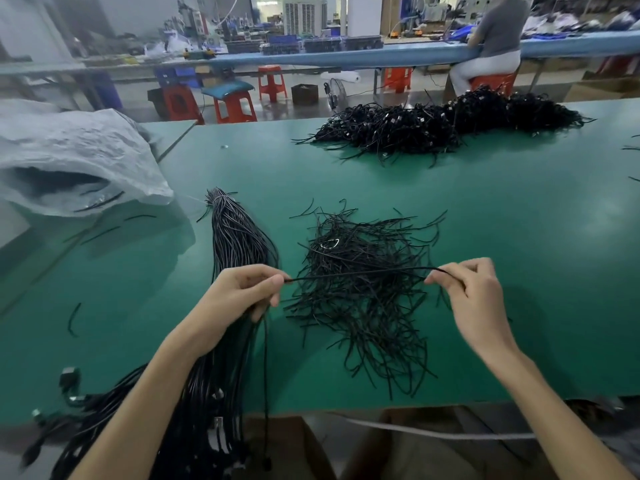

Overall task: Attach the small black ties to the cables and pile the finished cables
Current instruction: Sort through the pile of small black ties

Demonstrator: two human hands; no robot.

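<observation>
Small black tie, just one, is drawn level between the two hands I am steering, just above the heap of loose ties. The left hand pinches one end between thumb and forefinger, and a single thin cable hangs from under its curled fingers, down past the near edge of the surface. The right hand pinches the other end, thumb against forefinger. To do this step well, I judge, I should keep the tie taut and bring its middle against the cable close by the left hand. Then I wrap with the right while the left holds both steady, since slack would let the tie twist off or the cable swing. Counting outward: two hands, one tie and one cable in hand. One heap of loose ties, far too many to count. One bound bundle of cables lies just left of the heap and runs under the left forearm. A few stray ties lie apart to the left. One finished pile sits well apart at the far side, and one white bag at far left.
</observation>
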